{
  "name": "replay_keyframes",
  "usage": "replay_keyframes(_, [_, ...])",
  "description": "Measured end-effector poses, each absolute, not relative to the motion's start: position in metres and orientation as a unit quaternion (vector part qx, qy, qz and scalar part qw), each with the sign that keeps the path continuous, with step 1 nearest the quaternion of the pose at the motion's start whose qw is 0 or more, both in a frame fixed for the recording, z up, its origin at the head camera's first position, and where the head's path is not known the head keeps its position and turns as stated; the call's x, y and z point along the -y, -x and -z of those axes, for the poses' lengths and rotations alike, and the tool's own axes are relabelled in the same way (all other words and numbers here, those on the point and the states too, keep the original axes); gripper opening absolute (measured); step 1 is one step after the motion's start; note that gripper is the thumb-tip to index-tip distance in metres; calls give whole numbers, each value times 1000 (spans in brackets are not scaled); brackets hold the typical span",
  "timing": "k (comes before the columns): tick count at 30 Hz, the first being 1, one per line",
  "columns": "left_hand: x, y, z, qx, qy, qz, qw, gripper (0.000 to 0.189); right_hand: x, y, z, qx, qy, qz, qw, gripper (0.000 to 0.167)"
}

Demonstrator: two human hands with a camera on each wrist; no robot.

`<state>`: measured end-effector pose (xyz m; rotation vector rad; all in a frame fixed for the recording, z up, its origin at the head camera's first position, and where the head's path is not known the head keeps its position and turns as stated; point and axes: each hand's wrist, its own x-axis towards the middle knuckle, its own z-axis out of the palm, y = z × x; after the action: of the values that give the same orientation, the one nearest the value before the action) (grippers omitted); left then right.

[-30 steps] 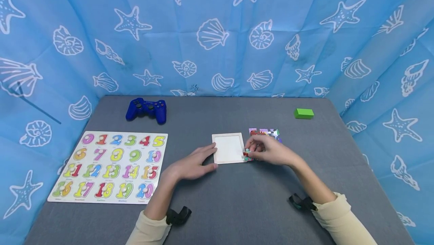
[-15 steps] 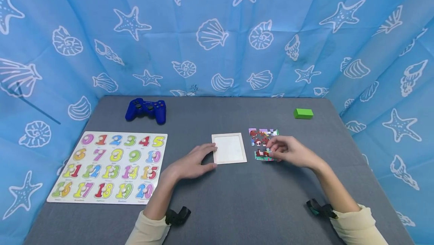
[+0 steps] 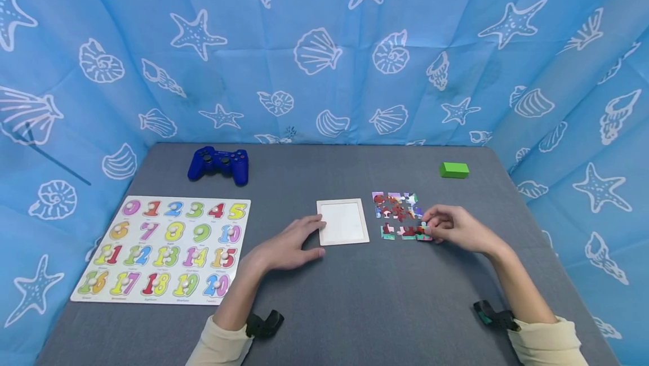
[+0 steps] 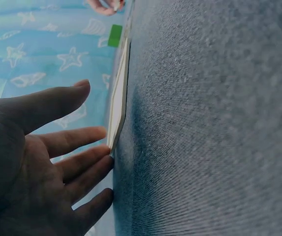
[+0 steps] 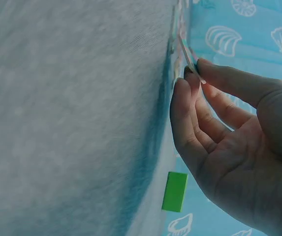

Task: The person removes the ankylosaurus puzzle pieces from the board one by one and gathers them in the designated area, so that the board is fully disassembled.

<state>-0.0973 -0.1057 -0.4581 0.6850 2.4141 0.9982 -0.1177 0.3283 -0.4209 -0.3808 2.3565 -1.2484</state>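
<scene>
Between the thumb and fingertips of my right hand (image 3: 458, 230) is a jigsaw puzzle piece (image 3: 423, 232), pinched at its right edge and slightly tilted in the right wrist view. It is at the right end of a lower row of pieces (image 3: 395, 232). Just above that row lies a larger patch of colourful jigsaw pieces (image 3: 395, 205). A square wooden puzzle frame (image 3: 365, 225) with a bare white inside lies left of the pieces. My left hand (image 3: 289, 245) has its fingers extended, fingertips touching the frame's left edge; in the left wrist view the thumb (image 4: 57, 103) stands apart.
A number peg board (image 3: 162, 250) lies at the left of the grey table (image 3: 355, 309). Behind it sits a blue game controller (image 3: 219, 164). A green block (image 3: 453, 170) stands at the back right. A blue seashell curtain (image 3: 324, 90) encloses the back and sides.
My right hand has moved rightward from beside the frame to the right end of the lower row, leaving pieces of that row in view. The left hand and frame have stayed put.
</scene>
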Motion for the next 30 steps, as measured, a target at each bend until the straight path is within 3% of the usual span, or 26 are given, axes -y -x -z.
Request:
replay_keyframes(9, [101, 77, 435, -881, -237, -330, 241, 67, -334, 122, 428, -867, 120, 431, 218, 24])
replay_keyframes(22, [117, 46, 418, -873, -217, -347, 263, 67, -321, 118, 426, -927, 94, 329, 156, 18])
replay_keyframes(26, [130, 40, 404, -884, -192, -356, 236, 67, -323, 117, 423, -932, 88, 323, 140, 19])
replay_keyframes(30, [148, 38, 395, -914, -199, -324, 142, 69, -326, 112, 415, -949, 95, 293, 72, 19])
